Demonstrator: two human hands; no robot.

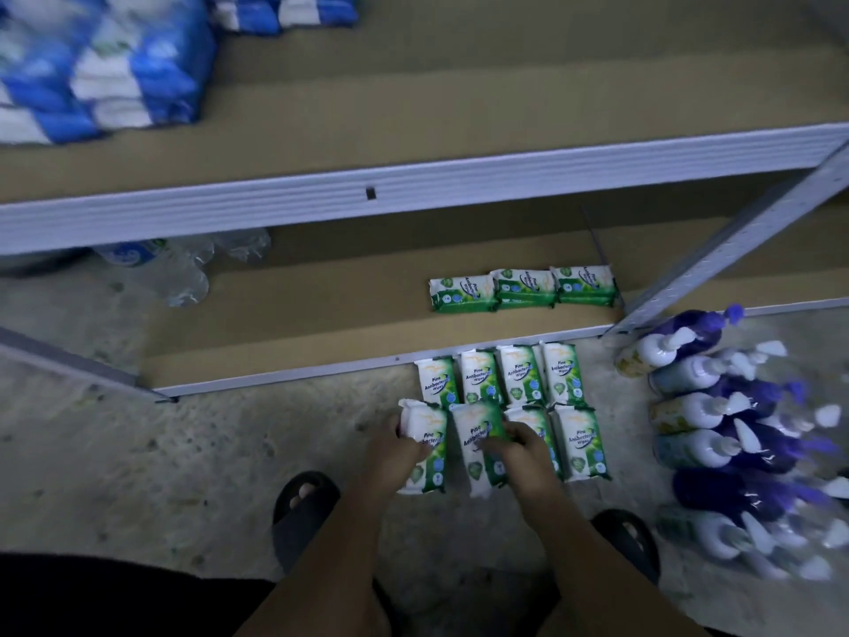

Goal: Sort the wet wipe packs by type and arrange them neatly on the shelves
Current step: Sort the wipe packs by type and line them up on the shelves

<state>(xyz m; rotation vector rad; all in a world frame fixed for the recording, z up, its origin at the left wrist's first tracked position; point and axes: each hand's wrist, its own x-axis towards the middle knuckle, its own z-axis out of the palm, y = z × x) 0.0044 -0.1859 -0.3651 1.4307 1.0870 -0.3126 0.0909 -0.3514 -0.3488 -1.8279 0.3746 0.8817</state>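
Green wipe packs (519, 379): eight lie on the floor just in front of the lower shelf (321, 314), in two rows of four. Three shelved packs (523, 289) are already set on it, toward its right end.

Hands: the left hand (395, 452) is clamped on the end pack (432, 434), leftmost in the row farther from the lower shelf. The right hand (523, 457) is curled onto the second pack (475, 425), beside it. The hands are close together but not touching.

Risks, as judged:
- The packs look soft and film-wrapped, so a one-handed hold could slip if both are lifted at once.
- The rows are packed tightly, so neighbours could be dragged askew.
- The metal front lip of the lower shelf could catch a pack brought in low.
- The upper shelf rail (413, 190) overhangs the lower shelf, so headroom is limited.
- The spray bottles (716, 434), crowded on the floor off the lower shelf's right end, could be toppled by a right elbow.

Room: bare board is seen on the lower shelf left of the shelved packs. The upright (735, 241) bounds its right end.
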